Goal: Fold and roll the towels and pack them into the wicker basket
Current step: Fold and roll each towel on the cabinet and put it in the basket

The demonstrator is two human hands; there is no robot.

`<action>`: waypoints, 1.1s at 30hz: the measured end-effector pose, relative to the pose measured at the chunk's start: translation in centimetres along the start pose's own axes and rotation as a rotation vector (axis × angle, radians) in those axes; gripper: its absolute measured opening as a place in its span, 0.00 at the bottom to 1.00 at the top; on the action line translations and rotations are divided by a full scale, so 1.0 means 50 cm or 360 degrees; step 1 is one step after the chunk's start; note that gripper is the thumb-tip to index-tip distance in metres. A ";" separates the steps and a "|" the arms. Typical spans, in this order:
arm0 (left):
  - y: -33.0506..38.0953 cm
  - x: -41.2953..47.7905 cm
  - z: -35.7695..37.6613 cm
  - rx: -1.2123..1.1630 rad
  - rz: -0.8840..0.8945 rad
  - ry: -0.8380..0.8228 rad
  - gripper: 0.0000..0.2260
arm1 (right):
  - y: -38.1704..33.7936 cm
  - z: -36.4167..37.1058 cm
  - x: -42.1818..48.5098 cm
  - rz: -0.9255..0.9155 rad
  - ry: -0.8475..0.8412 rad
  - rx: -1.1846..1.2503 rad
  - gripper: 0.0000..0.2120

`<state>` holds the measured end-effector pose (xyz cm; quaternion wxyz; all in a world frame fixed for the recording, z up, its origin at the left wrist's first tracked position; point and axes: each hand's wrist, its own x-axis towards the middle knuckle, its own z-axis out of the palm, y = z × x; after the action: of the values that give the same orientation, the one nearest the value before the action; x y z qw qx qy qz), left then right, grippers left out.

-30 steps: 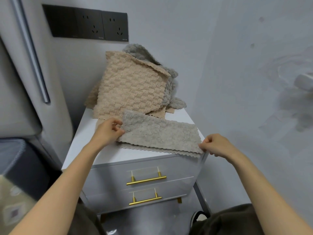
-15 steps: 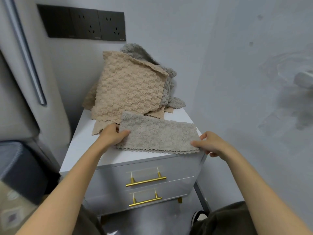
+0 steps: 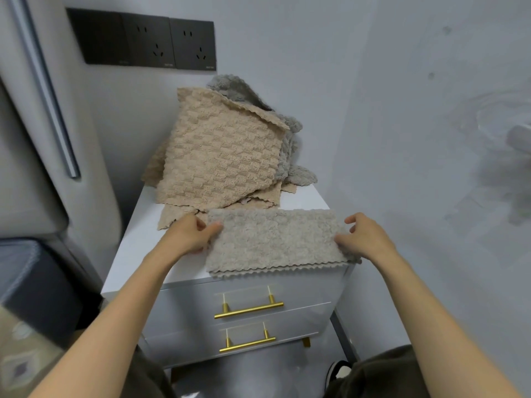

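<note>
A grey-beige towel [image 3: 275, 242], folded into a long strip, lies along the front edge of the white cabinet top [image 3: 143, 239]. My left hand [image 3: 188, 235] pinches its left end, thumb on top. At the strip's right end my right hand [image 3: 363, 238] rests with its fingertips on the cloth. Behind it, a tan towel [image 3: 221, 156] drapes over a heap against the wall, with a grey towel [image 3: 284, 145] underneath and behind. The wicker basket does not show in the frame.
The white cabinet has two drawers with gold handles [image 3: 248, 310]. Black wall sockets [image 3: 143, 41] sit above the heap. A padded grey panel [image 3: 34, 139] stands at the left, a plain wall close on the right. My shoe [image 3: 337, 372] is on the floor below.
The folded strip has been laid flat and squared along the cabinet's front edge. My right hand went from gripping the right corner to resting fingertips on it.
</note>
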<state>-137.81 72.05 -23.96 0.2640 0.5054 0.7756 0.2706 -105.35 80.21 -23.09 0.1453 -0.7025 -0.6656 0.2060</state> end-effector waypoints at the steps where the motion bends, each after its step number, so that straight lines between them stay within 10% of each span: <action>1: -0.001 0.006 0.005 -0.0040 0.0031 0.0042 0.19 | -0.002 0.005 0.008 0.0013 0.0013 0.0062 0.25; 25: 0.044 0.026 0.001 -0.0762 -0.0065 0.0122 0.09 | -0.038 0.016 0.095 -0.0034 0.0164 0.0225 0.08; 33: 0.075 -0.029 0.002 -0.0832 -0.0185 -0.0551 0.10 | -0.060 -0.003 0.121 -0.0188 0.0645 0.0578 0.11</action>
<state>-134.83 71.99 -21.26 0.5281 0.4138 0.6510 0.3550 -107.73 86.45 -22.07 0.4108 -0.6518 -0.6148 0.1686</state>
